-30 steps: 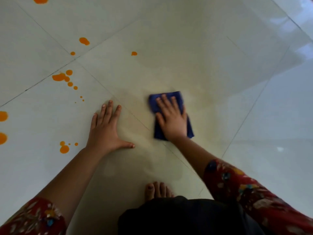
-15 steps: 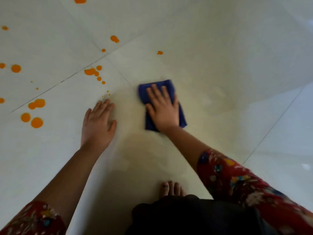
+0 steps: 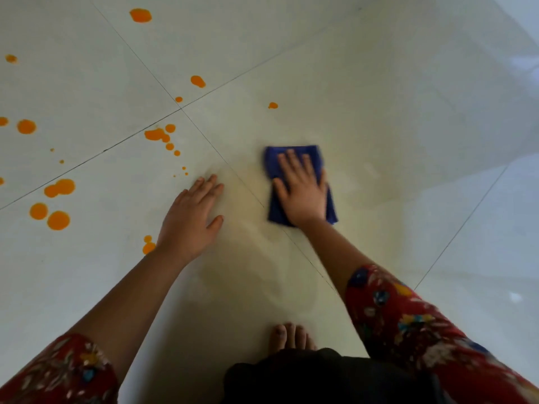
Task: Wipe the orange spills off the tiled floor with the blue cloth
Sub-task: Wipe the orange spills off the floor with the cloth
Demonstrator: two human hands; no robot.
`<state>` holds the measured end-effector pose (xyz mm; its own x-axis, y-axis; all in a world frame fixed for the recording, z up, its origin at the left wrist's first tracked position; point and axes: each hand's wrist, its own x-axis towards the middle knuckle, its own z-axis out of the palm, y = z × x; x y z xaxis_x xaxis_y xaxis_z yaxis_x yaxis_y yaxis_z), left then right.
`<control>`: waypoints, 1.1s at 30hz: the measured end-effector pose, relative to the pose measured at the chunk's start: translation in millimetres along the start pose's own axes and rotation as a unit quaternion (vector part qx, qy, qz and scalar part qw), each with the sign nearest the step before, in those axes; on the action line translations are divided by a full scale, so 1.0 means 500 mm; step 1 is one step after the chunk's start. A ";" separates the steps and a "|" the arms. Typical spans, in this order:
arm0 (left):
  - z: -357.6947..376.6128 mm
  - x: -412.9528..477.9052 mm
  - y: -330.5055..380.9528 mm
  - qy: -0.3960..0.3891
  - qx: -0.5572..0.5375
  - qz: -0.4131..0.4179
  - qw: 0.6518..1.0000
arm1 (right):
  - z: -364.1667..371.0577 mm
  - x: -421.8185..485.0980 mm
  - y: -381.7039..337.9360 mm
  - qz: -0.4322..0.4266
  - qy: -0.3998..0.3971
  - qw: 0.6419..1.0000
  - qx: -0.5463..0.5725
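Note:
A folded blue cloth (image 3: 274, 161) lies flat on the pale tiled floor (image 3: 379, 97). My right hand (image 3: 302, 191) presses on it with straight fingers and covers most of it. My left hand (image 3: 191, 220) rests flat on the floor to the left of the cloth, fingers straight. Orange spills dot the tiles to the left and beyond: a cluster (image 3: 159, 135) ahead of my left hand, two round drops (image 3: 58, 220) far left, a small drop (image 3: 273, 105) beyond the cloth, and a small one (image 3: 148, 247) beside my left wrist. A faint yellowish smear (image 3: 250, 258) surrounds both hands.
My bare toes (image 3: 290, 336) show at the bottom centre, above dark clothing (image 3: 320, 377). Dark grout lines cross the floor diagonally. More orange drops (image 3: 140, 15) lie at the top left. Bright window reflections sit at the right.
The view has shifted, so more drops show at left. The cloth under my right hand has slid slightly over the floor. My left hand stays flat on the tile.

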<state>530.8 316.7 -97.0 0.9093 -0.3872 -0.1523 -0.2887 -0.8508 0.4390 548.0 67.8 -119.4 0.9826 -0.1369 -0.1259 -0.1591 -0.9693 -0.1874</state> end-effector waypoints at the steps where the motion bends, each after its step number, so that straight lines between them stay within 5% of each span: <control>1: 0.002 0.006 0.003 -0.004 -0.006 0.004 1.000 | -0.008 0.000 0.051 0.068 0.001 0.998 0.005; 5: 0.020 0.041 0.032 0.000 -0.053 0.015 0.999 | -0.008 -0.119 0.124 0.282 0.026 0.959 0.005; 10: 0.038 0.128 0.043 -0.015 -0.013 0.016 1.000 | 0.001 -0.169 0.103 0.051 -0.002 0.999 0.007; 14: 0.055 0.130 0.029 -0.033 0.030 -0.012 0.999 | -0.041 -0.026 0.222 0.304 0.068 0.949 0.057; 16: 0.061 0.129 0.028 -0.022 0.036 -0.013 0.999 | -0.060 0.059 0.229 0.343 0.057 0.936 0.059; 19: 0.061 0.130 0.030 -0.001 0.047 -0.016 0.999 | -0.058 0.151 0.153 0.266 0.056 0.961 0.046; 23: 0.063 0.127 0.032 0.002 0.049 -0.023 0.999 | -0.023 0.099 0.046 -0.022 -0.002 0.999 0.031; 25: 0.061 0.129 0.033 -0.011 0.043 -0.031 0.999 | -0.022 0.081 0.073 -0.091 0.005 0.995 0.028; 30: 0.060 0.131 0.037 -0.005 0.052 -0.032 0.998 | -0.044 0.219 0.088 0.150 0.038 0.987 0.038; 33: 0.066 0.129 0.038 -0.007 0.063 -0.031 0.998 | -0.043 0.301 0.013 0.130 0.027 0.990 0.038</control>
<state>574.2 263.7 -127.4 0.9226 -0.3369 -0.1880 -0.2685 -0.9106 0.3142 697.0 36.5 -118.7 0.9104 -0.3931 -0.1286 -0.4130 -0.8817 -0.2282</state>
